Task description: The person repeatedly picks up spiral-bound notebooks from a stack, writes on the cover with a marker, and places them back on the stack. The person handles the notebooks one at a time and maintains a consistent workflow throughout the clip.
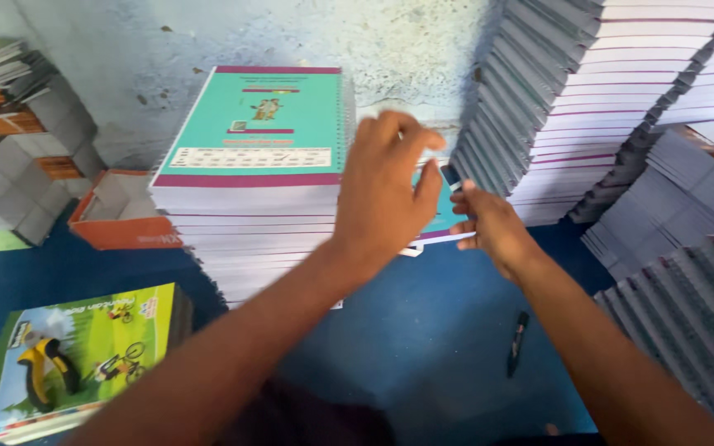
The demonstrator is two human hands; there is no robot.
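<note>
two hands at a teal-covered notebook [441, 216] lying on the blue surface [423, 330] just beside the tall teal-topped stack [254, 165]: the left hand [386, 194], fingers spread and half-open, lies over the cover, while the right hand [493, 227] seems to pinch the book's right edge, though blur makes the grip uncertain. handled well, the book would be kept flat, squared to the stack and lifted by both edges. counted: one loose notebook, one black pen [518, 343], one green-covered pile [72, 355] at lower left, and at least four ranks of stacked books [621, 99] at right.
</note>
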